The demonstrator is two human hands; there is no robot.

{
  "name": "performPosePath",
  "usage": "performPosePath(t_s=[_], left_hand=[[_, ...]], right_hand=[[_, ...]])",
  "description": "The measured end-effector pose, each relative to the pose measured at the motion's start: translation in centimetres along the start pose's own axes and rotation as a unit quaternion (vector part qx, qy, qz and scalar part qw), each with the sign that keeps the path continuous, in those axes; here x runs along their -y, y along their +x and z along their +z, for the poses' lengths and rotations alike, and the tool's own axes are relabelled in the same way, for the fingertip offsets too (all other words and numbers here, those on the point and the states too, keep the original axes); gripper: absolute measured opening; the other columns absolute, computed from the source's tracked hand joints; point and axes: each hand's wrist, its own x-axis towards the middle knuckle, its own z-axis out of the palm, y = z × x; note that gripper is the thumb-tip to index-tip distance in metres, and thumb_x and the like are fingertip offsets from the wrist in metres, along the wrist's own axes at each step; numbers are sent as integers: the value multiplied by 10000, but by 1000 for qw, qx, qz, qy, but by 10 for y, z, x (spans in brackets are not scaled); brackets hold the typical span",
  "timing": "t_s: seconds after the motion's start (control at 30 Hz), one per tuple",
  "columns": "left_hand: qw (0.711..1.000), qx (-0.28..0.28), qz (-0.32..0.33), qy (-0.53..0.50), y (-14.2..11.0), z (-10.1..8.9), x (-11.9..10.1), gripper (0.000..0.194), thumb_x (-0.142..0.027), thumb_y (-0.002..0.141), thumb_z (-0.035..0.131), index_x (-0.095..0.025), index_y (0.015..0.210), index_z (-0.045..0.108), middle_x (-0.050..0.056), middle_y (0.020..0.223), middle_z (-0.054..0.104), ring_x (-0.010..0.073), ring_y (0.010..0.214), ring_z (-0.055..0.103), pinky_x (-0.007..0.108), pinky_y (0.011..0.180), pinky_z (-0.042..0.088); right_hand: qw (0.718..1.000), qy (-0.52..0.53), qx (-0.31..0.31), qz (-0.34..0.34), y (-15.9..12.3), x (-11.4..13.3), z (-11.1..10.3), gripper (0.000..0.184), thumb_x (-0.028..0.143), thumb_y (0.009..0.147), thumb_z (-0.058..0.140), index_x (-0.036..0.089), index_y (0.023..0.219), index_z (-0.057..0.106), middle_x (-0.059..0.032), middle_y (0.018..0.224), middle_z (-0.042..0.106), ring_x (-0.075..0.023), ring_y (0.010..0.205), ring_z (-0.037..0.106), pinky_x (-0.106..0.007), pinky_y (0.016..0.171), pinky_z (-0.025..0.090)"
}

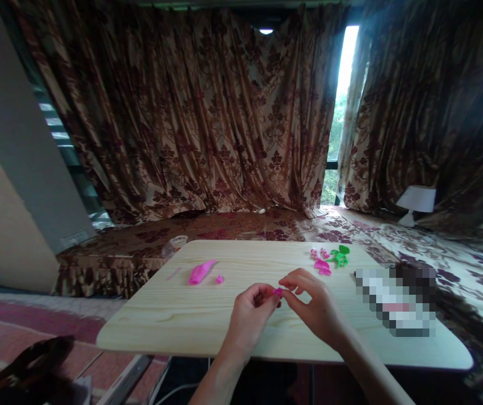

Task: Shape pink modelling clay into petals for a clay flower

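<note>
A small pink piece of what looks like modelling clay [278,291] is pinched between the fingertips of both hands, above the front middle of the table. My left hand [249,312] is closed, with thumb and forefinger on the piece. From the other side, the thumb and fingertips of my right hand [315,306] press on it in a loose pinch. Left of the hands lie a larger pink clay lump [201,273] and a little pink ball [220,279]. Farther back on the right are flat pink petal-like pieces [323,267] and green leaf-like pieces [341,257].
The pale wooden table [161,320] has rounded corners. A blurred-out object [397,306] lies at its right side. Behind the left corner stands a clear plastic container [174,246]. A white lamp [416,201] sits on the cloth-covered ledge before patterned curtains [224,112].
</note>
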Motion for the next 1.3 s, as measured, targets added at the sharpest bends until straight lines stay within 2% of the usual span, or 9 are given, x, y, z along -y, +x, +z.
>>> performPosePath(t_s=[0.17, 0.4, 0.53, 0.67, 0.77, 0.87, 1.0, 1.13, 1.3], left_hand=[[1000, 8, -6, -21, 0, -1, 1, 134, -242, 672, 694, -127, 712, 637, 14, 650, 628, 123, 648, 561, 234, 642, 442], [991, 12, -76, -108, -6, 2, -7, 135, -242, 675, 698, -119, 706, 652, 20, 648, 643, 115, 626, 581, 252, 680, 465], [994, 19, -73, -85, -5, 1, -7, 131, -239, 673, 701, -121, 701, 654, 10, 610, 628, 101, 593, 565, 228, 634, 446], [995, 23, -71, -61, -3, -1, -8, 148, -247, 672, 703, -113, 722, 660, 18, 613, 631, 97, 584, 555, 219, 609, 432], [993, 22, -89, -74, -5, -1, -10, 156, -249, 674, 702, -111, 731, 657, 22, 622, 635, 99, 580, 561, 228, 620, 439], [991, 10, -93, -96, -6, -1, -10, 143, -237, 671, 703, -116, 721, 644, 17, 628, 632, 101, 581, 564, 237, 636, 447], [990, 1, -78, -118, -6, -1, -8, 132, -230, 691, 684, -122, 744, 631, 28, 676, 644, 112, 617, 577, 258, 676, 459], [990, -5, -66, -124, -6, -1, -6, 152, -243, 708, 673, -124, 790, 626, 34, 713, 642, 122, 660, 588, 279, 719, 465], [991, -20, -65, -119, -5, 2, -5, 253, -230, 675, 706, -136, 892, 615, 30, 735, 645, 111, 648, 579, 258, 683, 468]], right_hand=[[997, -31, 55, -35, 7, 7, -5, 130, 131, 807, 558, 210, 851, 651, -33, 823, 605, -162, 788, 571, -291, 706, 468], [992, -60, 85, -68, 9, 9, -11, 130, 120, 814, 557, 202, 855, 650, -38, 858, 597, -163, 822, 554, -293, 729, 448], [986, -92, 106, -88, 14, 11, -17, 142, 162, 812, 588, 213, 930, 649, -39, 891, 605, -171, 849, 547, -298, 747, 440], [972, -132, 156, -113, 20, 16, -20, 110, 151, 815, 579, 208, 869, 657, -37, 890, 607, -174, 849, 537, -294, 737, 434], [967, -143, 171, -119, 22, 20, -22, 113, 132, 814, 570, 201, 839, 655, -37, 887, 608, -176, 850, 536, -298, 738, 430], [980, -102, 136, -101, 20, 21, -24, 136, 136, 821, 560, 201, 905, 644, -36, 905, 607, -167, 868, 545, -295, 766, 435], [995, -63, 64, -29, 15, 17, -22, 176, 125, 823, 539, 197, 959, 622, -35, 894, 606, -154, 834, 567, -286, 749, 452], [996, -61, 65, 28, 9, 12, -12, 64, 160, 795, 578, 192, 816, 629, -15, 774, 596, -139, 702, 567, -251, 606, 451], [996, -62, 54, 42, 9, 8, -5, 101, 137, 803, 558, 193, 750, 623, 7, 697, 581, -120, 641, 550, -238, 580, 429]])
